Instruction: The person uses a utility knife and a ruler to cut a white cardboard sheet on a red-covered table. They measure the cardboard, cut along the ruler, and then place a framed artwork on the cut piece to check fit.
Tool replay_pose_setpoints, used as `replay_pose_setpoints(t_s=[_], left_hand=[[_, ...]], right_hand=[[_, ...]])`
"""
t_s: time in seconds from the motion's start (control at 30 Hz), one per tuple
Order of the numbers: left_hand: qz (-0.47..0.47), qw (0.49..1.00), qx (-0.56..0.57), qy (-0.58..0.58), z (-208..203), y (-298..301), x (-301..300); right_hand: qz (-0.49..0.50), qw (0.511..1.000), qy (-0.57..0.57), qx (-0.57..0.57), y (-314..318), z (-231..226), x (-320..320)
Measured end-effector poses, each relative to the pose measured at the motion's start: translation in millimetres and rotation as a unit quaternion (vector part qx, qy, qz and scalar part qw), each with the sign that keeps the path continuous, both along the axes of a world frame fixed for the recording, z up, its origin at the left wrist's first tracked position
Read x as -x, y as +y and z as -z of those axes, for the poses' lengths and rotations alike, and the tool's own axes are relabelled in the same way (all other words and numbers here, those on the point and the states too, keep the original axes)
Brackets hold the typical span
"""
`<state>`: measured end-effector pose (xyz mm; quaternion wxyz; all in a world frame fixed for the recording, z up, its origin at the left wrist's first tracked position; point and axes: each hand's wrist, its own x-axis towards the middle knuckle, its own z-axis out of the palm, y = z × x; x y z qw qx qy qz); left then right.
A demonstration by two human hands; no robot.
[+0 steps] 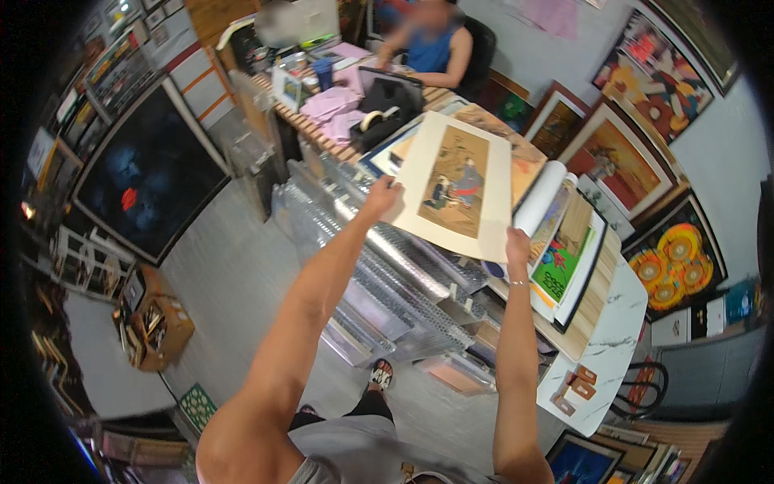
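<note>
Between my two hands is a picture print [457,181] in a wide cream mat, showing robed figures on a brown ground. My left hand [382,196] is closed on the mat's left edge. At the lower right corner, my right hand [518,245] grips the same mat. The sheet is held tilted over the near end of a cluttered table, covering part of what lies there. Just right of it lie a white paper roll [542,198] and a bright green picture [567,262].
Bubble-wrapped frames [403,278] lean below the table. A person in a blue top [439,52] sits behind the desk. Framed pictures [617,153] line the right wall. A white marbled table [601,363] stands at right; a cardboard box [165,327] is on the floor at left.
</note>
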<state>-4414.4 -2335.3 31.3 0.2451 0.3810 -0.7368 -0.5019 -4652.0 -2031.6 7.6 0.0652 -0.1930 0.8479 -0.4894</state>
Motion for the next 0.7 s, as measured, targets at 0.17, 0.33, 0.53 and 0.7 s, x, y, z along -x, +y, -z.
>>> replay_pose_setpoints(t_s=[0.17, 0.33, 0.53, 0.7], left_hand=[[-0.052, 0.996, 0.028, 0.064, -29, 54, -111], [-0.055, 0.992, -0.006, 0.118, -67, 128, -339], [-0.227, 0.948, -0.152, 0.163, -58, 246, -672], [-0.441, 0.854, -0.242, 0.129, -51, 340, -889]], right_hand=[[-0.014, 0.99, -0.052, 0.132, 24, -7, -107], [-0.064, 0.957, -0.195, 0.206, 64, -103, -336], [-0.244, 0.885, -0.373, 0.132, 41, -66, -572], [-0.502, 0.779, -0.373, -0.043, -51, -23, -764]])
